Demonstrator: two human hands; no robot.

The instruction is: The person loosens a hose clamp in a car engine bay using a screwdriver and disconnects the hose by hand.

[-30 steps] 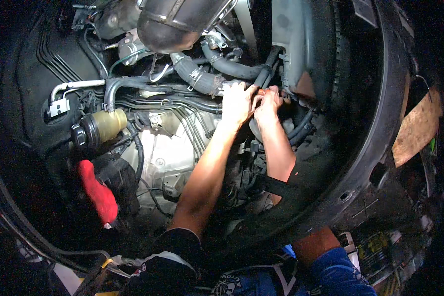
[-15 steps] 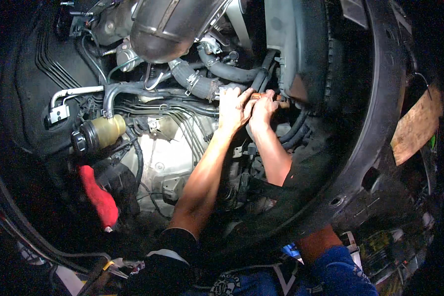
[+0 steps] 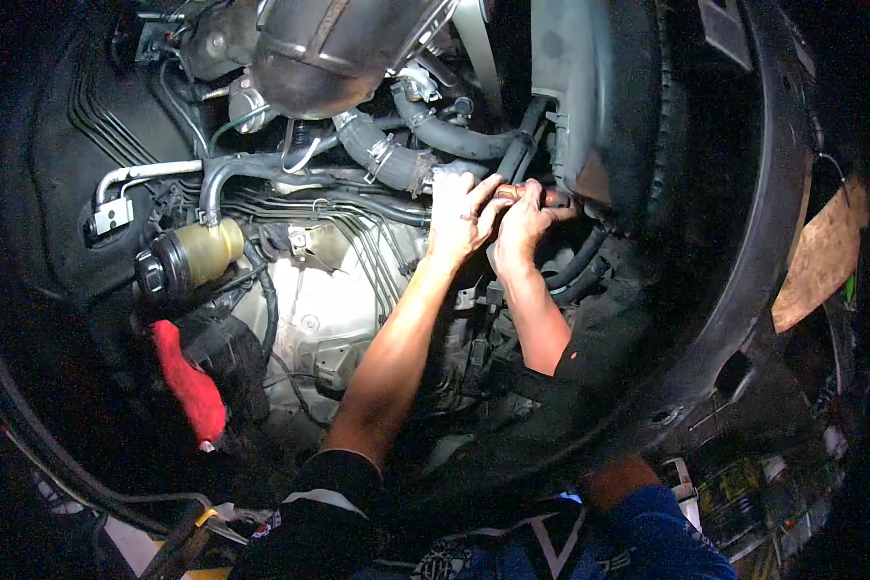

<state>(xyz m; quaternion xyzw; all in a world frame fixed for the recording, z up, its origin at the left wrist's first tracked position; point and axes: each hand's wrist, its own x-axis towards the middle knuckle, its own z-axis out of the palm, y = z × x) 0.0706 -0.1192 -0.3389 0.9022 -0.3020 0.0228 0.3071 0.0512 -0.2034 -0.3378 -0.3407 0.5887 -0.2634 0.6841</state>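
Deep in an engine bay, my two hands meet beside a ribbed black hose (image 3: 389, 159). My left hand (image 3: 457, 217) is closed at the hose's right end, its back brightly lit. Its fingertips reach toward an orange tool handle (image 3: 512, 192), and what they grip is hidden. Just to the right, my right hand (image 3: 518, 230) is closed around that handle with the thumb on top. The tool's working end cannot be made out. A dark panel covers part of my right forearm.
A yellowed fluid reservoir (image 3: 213, 246) with a black cap sits at the left. Below it lies a red, cloth-like thing (image 3: 191, 391). Thin metal pipes (image 3: 358, 256) run toward my hands. A big dark rounded canister (image 3: 324, 58) hangs above; the bay's curved frame (image 3: 715, 290) borders the right.
The whole view has shifted slightly. Both hands stay at the same spot with their fingers closed, and a little more of the orange handle shows between them.
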